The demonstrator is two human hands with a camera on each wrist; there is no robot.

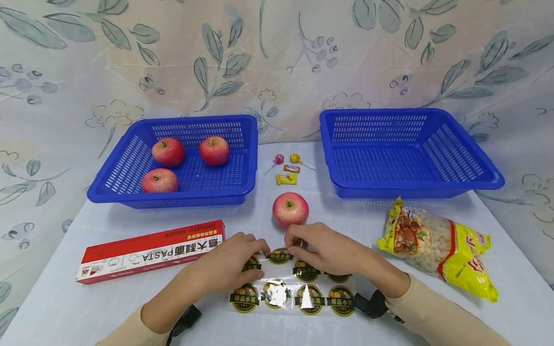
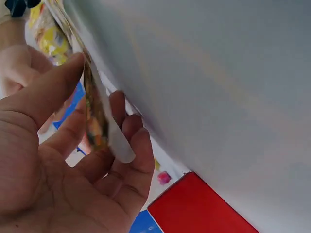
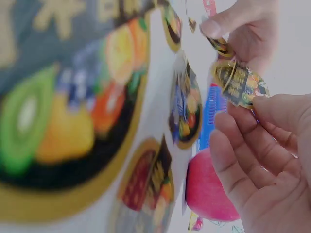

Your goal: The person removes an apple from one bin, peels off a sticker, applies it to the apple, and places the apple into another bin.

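A clear sticker sheet [image 1: 294,293] with several round fruit labels lies at the table's near edge. My left hand [image 1: 262,251] pinches the sheet's far edge between thumb and fingers [image 2: 114,145]. My right hand [image 1: 292,247] pinches one round sticker [image 3: 239,83], lifted off the sheet's top row. The two hands almost touch. A red apple [image 1: 290,209] stands loose just beyond them and also shows under the right hand as the apple [image 3: 209,190].
The left blue basket [image 1: 242,185] holds three apples. The right blue basket [image 1: 342,187] holds nothing. A red pasta box [image 1: 151,250] lies left of the hands and a yellow pasta bag [image 1: 437,245] right. Small candies [image 1: 286,169] lie between the baskets.
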